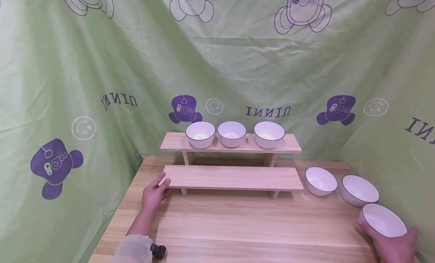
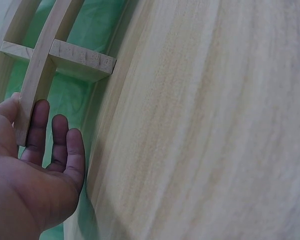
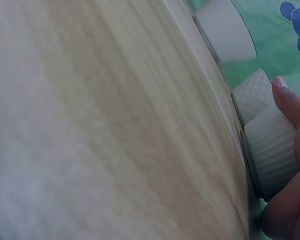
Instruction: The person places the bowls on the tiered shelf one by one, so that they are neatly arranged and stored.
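Roughly half done by bowl count, I'd say: left bowl (image 1: 200, 135), middle bowl (image 1: 232, 134) and right bowl (image 1: 269, 135) are on the upper shelf (image 1: 249, 144); 3 left on the right side of the table (image 1: 231, 219). Of those, far bowl (image 1: 321, 181) is just beside the right end of the lower shelf (image 1: 234, 177), next bowl (image 1: 359, 191) is near it, and near bowl (image 1: 384, 220) is in the right hand (image 1: 395, 247), thumb and fingers clamped on opposite sides. Can't tell if its base is off the table. Left hand (image 1: 153, 195) pinches the lower shelf's left end, thumb against index; other fingers off the board. All 6 bowls mouth up; round, so no long axis. Both shelves run long axis left-right.
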